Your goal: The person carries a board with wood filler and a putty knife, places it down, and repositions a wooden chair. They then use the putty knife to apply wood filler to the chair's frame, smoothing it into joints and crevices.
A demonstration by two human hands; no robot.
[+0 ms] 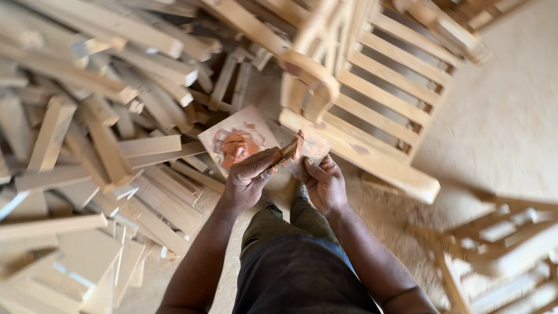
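Left hand (pixel 251 177) hides most of scraper (pixel 289 151).

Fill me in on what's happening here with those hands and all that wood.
A person stands over a sawdust-covered floor, holding a small flat tool in the left hand and a smeared scrap piece in the right hand. Reddish-brown paste sits on a flat board just beyond the hands. A slatted wooden chair frame lies ahead, with a pile of cut wood pieces to the left.

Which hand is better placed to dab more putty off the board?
Probably left: the left hand holds the putty knife right beside the smeared board; the right hand grips a small scrap.
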